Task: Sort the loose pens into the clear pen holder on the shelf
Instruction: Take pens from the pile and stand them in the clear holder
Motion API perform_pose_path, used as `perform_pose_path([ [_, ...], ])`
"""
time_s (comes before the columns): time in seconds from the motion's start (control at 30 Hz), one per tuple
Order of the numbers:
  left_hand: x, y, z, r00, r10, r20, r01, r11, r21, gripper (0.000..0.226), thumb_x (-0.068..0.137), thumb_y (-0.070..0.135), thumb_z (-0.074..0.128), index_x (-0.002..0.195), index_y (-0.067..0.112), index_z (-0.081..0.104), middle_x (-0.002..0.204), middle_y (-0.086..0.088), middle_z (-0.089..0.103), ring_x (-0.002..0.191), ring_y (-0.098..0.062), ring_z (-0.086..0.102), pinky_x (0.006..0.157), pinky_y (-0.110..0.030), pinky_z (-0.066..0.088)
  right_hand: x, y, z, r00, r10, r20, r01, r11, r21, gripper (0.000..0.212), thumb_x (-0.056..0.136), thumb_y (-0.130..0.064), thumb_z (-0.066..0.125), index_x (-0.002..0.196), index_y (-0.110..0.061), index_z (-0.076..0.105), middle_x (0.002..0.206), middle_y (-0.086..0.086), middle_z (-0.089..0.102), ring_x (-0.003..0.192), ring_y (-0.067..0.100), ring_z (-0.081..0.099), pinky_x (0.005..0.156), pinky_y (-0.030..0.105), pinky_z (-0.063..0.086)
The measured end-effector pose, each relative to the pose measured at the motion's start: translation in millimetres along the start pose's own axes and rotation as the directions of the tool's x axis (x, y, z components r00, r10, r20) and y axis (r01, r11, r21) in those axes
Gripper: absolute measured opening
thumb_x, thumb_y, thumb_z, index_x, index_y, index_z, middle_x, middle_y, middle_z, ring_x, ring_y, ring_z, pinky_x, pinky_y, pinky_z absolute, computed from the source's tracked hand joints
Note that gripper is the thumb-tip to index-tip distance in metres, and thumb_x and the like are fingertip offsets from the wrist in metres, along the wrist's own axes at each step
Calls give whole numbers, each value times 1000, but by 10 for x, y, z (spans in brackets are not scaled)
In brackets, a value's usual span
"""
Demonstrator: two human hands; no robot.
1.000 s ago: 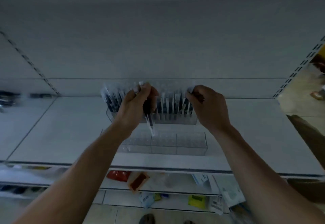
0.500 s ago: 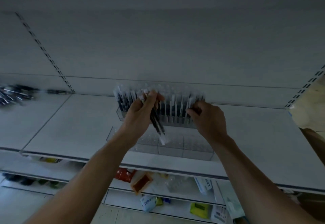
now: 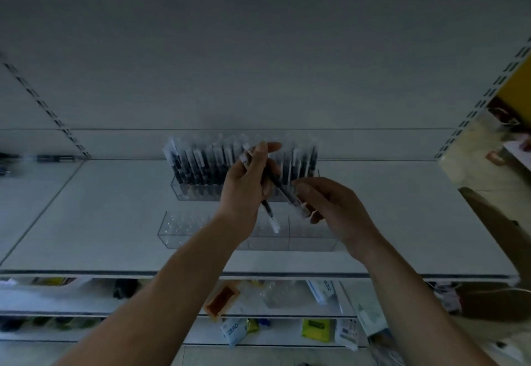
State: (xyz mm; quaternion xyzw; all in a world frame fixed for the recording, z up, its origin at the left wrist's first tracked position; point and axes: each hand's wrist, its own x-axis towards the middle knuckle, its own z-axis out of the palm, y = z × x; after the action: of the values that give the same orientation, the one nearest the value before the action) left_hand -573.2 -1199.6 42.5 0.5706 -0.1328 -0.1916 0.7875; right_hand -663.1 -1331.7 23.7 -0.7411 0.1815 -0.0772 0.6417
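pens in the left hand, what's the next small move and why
Probably draw the angled pen free with the right hand, which seems to pinch its lower end, while the left hand holds the other pen; the front clear holder looks empty below.

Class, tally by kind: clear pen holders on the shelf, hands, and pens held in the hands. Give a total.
Clear pen holders: 2, rear holder stocked, front holder empty.
Hands: 2, left hand and right hand.
Held pens: 2 visible, lower pen and slanted pen.
Total: 6.
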Motion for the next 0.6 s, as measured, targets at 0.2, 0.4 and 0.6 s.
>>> perform_pose_path([
  [0.2, 69, -4, 152, 998, -42, 42, 42, 999, -18, 35, 96, 39, 46, 115, 17, 65, 80, -4, 59, 48, -9, 35, 46, -20, 31, -118, 1, -133, 996, -64, -55, 71, 988, 134, 8, 87, -14, 67, 91, -17, 73, 77, 3, 70, 64, 9, 58, 58, 21, 46],
  [0.4, 58, 2, 82, 999, -30, 28, 31, 999, -29, 40, 90, 40, 53, 120, 14, 59, 88, 0, 63, 57, -12, 42, 52, -23, 36, -131, -40, -463, 942, -66, -328, 223, 855, 468, 17, 64, -26, 75, 81, -21, 76, 69, -2, 64, 59, 8, 53, 55, 19, 45],
  [0.6, 55, 44, -39, 1000, -2, 17, 4, 991, -134, 41, 104, 32, 32, 105, 6, 64, 86, -7, 66, 74, -19, 58, 69, -31, 46, -45, -118, -634, 883, -158, -442, 285, 929, 237, 7, 87, -19, 68, 84, -13, 70, 73, -4, 64, 66, 8, 59, 60, 20, 49],
])
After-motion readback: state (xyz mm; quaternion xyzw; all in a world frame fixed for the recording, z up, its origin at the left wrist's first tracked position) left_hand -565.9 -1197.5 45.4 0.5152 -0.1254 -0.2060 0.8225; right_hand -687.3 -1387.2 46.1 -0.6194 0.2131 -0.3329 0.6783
